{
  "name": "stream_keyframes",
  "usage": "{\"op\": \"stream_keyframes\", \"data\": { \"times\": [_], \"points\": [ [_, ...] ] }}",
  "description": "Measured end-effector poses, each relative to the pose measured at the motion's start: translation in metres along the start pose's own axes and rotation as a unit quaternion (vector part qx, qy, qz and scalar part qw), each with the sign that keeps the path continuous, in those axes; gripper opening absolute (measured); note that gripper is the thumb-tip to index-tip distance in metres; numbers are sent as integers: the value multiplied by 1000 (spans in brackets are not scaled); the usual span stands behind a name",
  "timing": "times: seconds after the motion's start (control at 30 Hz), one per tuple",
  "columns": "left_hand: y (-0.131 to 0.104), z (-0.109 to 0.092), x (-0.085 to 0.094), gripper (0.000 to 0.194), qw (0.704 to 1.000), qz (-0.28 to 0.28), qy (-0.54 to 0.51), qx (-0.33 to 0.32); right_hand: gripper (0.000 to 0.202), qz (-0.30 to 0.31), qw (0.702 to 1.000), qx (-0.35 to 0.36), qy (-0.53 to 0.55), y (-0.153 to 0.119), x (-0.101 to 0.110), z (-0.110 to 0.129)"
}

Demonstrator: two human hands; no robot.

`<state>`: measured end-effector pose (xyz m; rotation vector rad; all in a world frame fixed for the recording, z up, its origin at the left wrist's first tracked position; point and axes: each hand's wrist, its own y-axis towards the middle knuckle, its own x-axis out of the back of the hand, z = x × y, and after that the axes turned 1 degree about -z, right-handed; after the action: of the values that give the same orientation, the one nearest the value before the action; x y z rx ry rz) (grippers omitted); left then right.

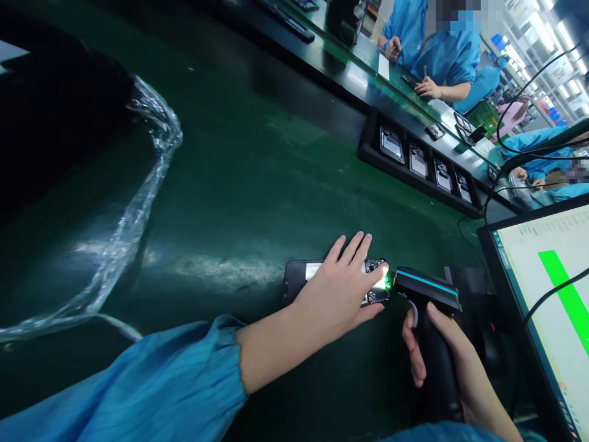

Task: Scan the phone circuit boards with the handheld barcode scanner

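My left hand [338, 285] lies palm down across an opened phone [297, 276], its fingers stretched out and spread. It hides the middle of the phone. At the phone's right end, bare circuit parts show beside a lit spot with a green glow near my index finger. My right hand [448, 344] is wrapped around the grip of a black handheld barcode scanner [427, 288] with a blue stripe. The scanner's head faces the lit end of the phone, a small gap away from it.
A monitor [529, 245] showing a green bar stands at the right. Beyond my hands, a black tray [365, 144] holds several phone housings. Clear plastic wrap [133, 221] stretches over the left of the green table [257, 184]. Co-workers in blue sleeves [460, 61] sit across the bench.
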<state>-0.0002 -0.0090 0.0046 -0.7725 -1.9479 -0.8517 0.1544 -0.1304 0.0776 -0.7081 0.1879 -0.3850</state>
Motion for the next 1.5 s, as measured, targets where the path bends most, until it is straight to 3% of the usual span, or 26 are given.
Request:
{"op": "stream_keyframes", "data": {
  "times": [1.2, 1.5],
  "points": [
    [0, 1, 0, 59, 1000, 13, -13, 3, 44, 23, 1000, 2, 16, 9, -1, -8],
    [1, 3, -11, 53, 1000, 5, 5, 4, 48, 11, 997, 35, 67, 22, -6, -21]
  ]
}}
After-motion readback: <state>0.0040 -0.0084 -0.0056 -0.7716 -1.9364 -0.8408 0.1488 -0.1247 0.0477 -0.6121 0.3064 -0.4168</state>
